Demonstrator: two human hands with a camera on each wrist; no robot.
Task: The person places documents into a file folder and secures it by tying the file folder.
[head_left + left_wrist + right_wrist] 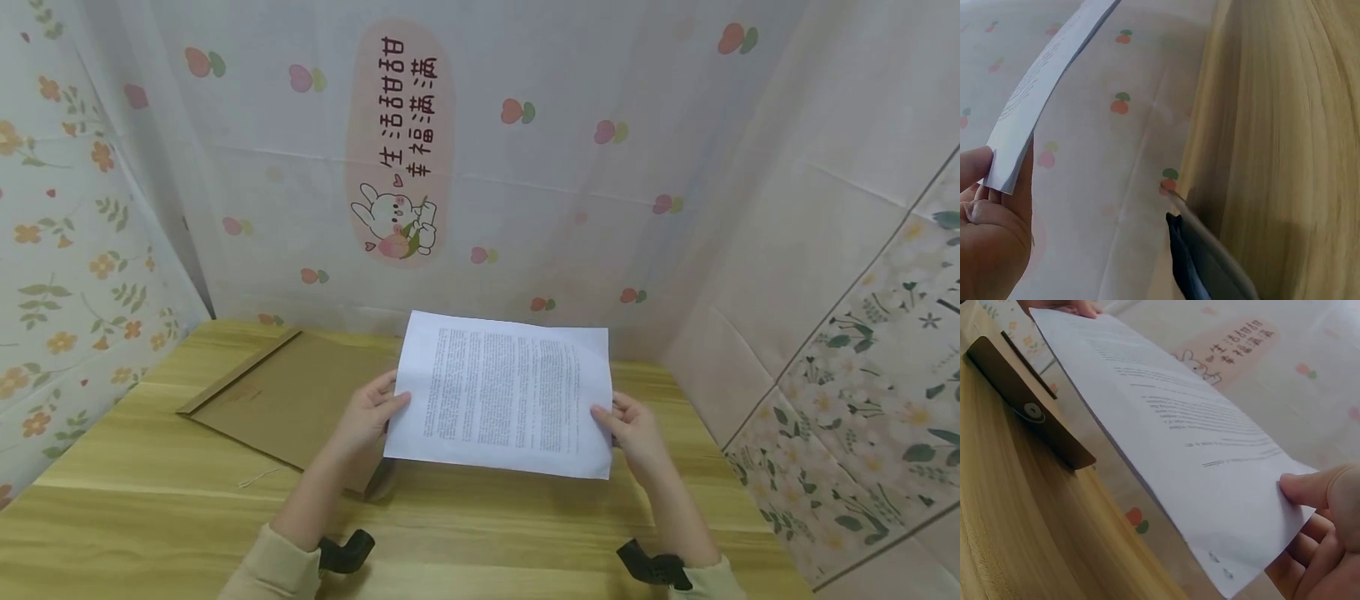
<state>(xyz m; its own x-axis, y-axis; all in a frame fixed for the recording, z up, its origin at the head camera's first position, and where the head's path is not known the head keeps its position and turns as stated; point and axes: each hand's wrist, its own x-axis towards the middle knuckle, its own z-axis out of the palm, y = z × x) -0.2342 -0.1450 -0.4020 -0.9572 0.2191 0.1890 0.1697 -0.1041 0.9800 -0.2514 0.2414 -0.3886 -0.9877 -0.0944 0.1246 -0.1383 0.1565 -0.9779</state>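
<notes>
Above the table, a white printed paper (pixel 501 396) is held up by both hands, its lines of text running sideways in the head view. My left hand (pixel 372 410) pinches one short edge, thumb on the printed face and fingers behind. At the opposite edge my right hand (pixel 636 429) grips it the same way, as the thumb (pixel 1307 487) on the page shows. Two small dark marks sit near a corner in the right wrist view. On the table at left lies a brown kraft document envelope (pixel 300 400), partly hidden behind the left hand and forearm; its round string fastener (pixel 1033 411) shows.
The wood-grain table (pixel 480 542) spreads beneath the hands. A thin white string (pixel 262 477) trails from the envelope's near side. A patterned cloth (pixel 585 183) hangs along the table's back edge, and floral sheets (pixel 67 250) stand on both sides.
</notes>
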